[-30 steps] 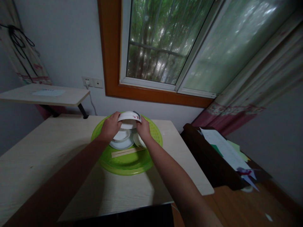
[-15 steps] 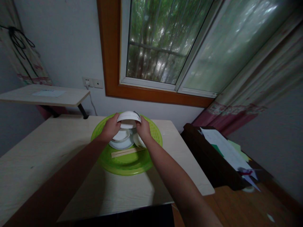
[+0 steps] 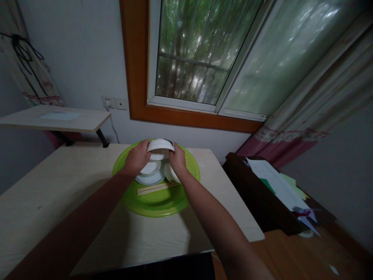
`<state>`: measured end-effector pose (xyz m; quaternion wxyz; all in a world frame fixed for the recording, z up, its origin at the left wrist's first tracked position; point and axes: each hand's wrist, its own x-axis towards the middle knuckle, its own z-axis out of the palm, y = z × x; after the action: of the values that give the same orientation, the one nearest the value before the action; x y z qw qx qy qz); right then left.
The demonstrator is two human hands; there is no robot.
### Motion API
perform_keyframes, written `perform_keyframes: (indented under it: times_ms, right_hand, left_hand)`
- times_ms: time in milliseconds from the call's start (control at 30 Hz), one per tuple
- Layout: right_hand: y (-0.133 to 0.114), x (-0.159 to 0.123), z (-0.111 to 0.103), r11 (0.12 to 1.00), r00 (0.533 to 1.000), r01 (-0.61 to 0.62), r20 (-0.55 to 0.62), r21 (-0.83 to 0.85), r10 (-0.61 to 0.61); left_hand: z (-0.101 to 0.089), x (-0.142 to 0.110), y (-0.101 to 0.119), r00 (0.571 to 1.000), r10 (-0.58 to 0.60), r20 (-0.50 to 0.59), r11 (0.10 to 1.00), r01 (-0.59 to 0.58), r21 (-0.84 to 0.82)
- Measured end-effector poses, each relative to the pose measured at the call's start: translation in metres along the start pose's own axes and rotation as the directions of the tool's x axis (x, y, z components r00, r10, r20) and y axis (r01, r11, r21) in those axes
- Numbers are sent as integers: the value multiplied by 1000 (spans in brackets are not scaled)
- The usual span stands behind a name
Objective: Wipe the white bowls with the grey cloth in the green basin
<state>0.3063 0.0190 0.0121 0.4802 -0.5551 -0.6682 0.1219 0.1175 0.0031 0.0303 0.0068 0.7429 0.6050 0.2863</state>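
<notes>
Between my two hands is a white bowl (image 3: 160,145), tilted so that its opening faces me. My left hand (image 3: 138,156) grips its left rim and my right hand (image 3: 177,157) its right rim. Below it, inside a green basin (image 3: 157,212), a smaller white bowl (image 3: 151,168) rests on a white plate (image 3: 150,180). A white cup or bowl (image 3: 171,173) lies beside them on the right, partly hidden by my right hand. Several light wooden chopsticks (image 3: 157,188) lie together in front of the dishes, their right ends close to my right wrist.
The basin stands on a pale wooden table (image 3: 75,175). To the left is a raised shelf (image 3: 96,123) with a sheet of paper (image 3: 60,115). A dark cabinet (image 3: 253,194) holding papers (image 3: 276,182) is beyond the table's right edge. Behind are a wall socket (image 3: 113,102) and a window.
The held bowl has shifted slightly right and down, still in both hands. My left hand has moved a little right with it. The dishes and chopsticks look much the same.
</notes>
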Motion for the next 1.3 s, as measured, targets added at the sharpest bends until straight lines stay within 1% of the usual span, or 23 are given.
perform_keyframes:
  times_ms: [100, 167, 300, 367, 433, 500, 567, 667, 733, 833, 933, 1000, 1100, 1200, 1300]
  right_hand:
    - [10, 5, 5, 995, 995, -96, -12, 41, 96]
    - [13, 6, 7, 992, 993, -116, -11, 56, 117]
    - [10, 3, 8, 996, 996, -88, -2, 24, 88]
    - [6, 1, 5, 998, 998, -60, 12, -10, 61]
    - [0, -1, 1, 999, 999, -6, 39, -47, 8]
    - [-6, -4, -3, 992, 995, 73, 76, -101, -66]
    - [-12, -6, -6, 973, 988, 125, 117, -193, -103]
    - [-18, -9, -6, 951, 984, 137, 150, -277, -98]
    - [-18, -9, -5, 960, 986, 124, 139, -249, -91]
    - [-12, -6, -4, 986, 994, 76, 88, -148, -64]
    - [-1, 0, -1, 997, 999, -27, 39, -69, 30]
    - [7, 4, 1, 995, 995, -95, 12, 0, 95]
    - [14, 7, 6, 986, 990, -141, 8, 92, 141]
    - [14, 6, 7, 987, 989, -147, 22, 61, 146]
    - [11, 4, 4, 996, 995, -93, 38, -8, 94]
  left_hand:
    - [6, 2, -3, 1000, -6, 21, 997, 7, -72]
    - [9, 3, -4, 999, -12, 42, 993, 16, -118]
    - [10, 4, -5, 997, -59, 52, 981, 68, -181]
    - [8, 3, -4, 996, -66, 64, 981, 76, -177]
    - [3, 2, -1, 995, -58, 77, 991, 67, -118]
    - [-1, 0, 3, 995, -43, 86, 999, 44, -14]
    - [-5, -3, 7, 995, -20, 94, 996, 11, 89]
    - [-7, -5, 10, 994, -3, 109, 985, -16, 174]
    - [-8, -5, 10, 994, -16, 108, 983, -4, 181]
    - [-6, -4, 7, 997, -28, 73, 991, 19, 131]
    - [-3, -1, 3, 999, -41, 20, 998, 40, 49]
    - [1, 0, -1, 998, -52, 33, 999, 52, 4]
    - [8, 2, -5, 994, -57, 89, 997, 61, -51]
    - [11, 3, -7, 994, -53, 98, 988, 66, -138]
    - [9, 4, -7, 993, -60, 97, 978, 78, -196]
